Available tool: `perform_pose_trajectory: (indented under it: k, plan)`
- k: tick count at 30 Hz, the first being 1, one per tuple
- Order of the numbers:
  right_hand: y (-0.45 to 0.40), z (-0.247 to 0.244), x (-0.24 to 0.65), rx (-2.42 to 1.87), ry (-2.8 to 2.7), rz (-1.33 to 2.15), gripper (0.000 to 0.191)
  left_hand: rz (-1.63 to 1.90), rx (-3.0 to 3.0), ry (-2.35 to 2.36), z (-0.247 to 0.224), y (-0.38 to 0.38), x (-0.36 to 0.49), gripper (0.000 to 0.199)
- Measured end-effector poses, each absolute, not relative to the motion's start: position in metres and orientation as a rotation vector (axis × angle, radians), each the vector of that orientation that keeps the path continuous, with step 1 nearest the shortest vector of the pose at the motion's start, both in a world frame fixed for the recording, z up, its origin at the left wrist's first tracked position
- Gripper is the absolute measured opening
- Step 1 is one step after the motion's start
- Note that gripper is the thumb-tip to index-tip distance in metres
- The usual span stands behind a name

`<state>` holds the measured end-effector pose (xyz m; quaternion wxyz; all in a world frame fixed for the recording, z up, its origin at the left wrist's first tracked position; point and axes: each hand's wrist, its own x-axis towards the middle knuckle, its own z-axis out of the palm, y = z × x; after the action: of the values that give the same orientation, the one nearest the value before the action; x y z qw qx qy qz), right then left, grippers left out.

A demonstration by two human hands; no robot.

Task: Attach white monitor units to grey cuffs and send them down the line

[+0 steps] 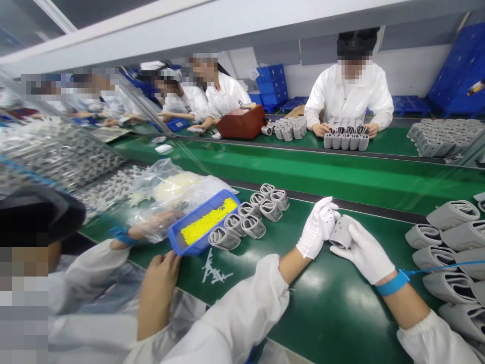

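Note:
My left hand [316, 230], in a white glove, is closed on a small white plastic part [328, 222] with dark dots or holes in its face. My right hand [367, 250], also gloved and with a blue strap [394, 283] on the wrist, grips a rolled grey cuff [341, 232] between thumb and fingers. Both pieces meet or nearly meet above the green worktop [326, 313]; whether they are joined I cannot tell. Left of my hands, several rolled grey cuffs [253, 226] stand in a double row.
Many grey cuffs [432, 258] are lined up at the right. A blue tray [204, 242] of yellow pieces stands left, with white plastic scraps [214, 270] in front. A co-worker's hand [164, 268] is near the tray. Across the green divider, another person [350, 96] handles cuffs.

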<state>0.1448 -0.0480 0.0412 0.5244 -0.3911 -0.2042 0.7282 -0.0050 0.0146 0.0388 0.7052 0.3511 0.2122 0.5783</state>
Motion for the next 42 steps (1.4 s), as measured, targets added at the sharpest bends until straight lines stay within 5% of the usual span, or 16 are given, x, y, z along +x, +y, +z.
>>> perform_pose_trajectory:
  k: [22, 35, 42]
  plan:
    - [-0.052, 0.049, 0.140, -0.939, -0.313, 1.776, 0.040, 1.251, 1.338, 0.514, 0.040, 0.003, -0.010, 0.088]
    - [-0.056, 0.033, 0.127, -1.024, -0.415, 1.607, 0.052, 1.221, 1.649, 0.579, 0.036, 0.003, -0.014, 0.079]
    - [-0.052, 0.046, 0.131, -1.212, -0.531, 1.345, 0.067, 1.115, 1.549, 0.583, 0.026, 0.004, -0.008, 0.098]
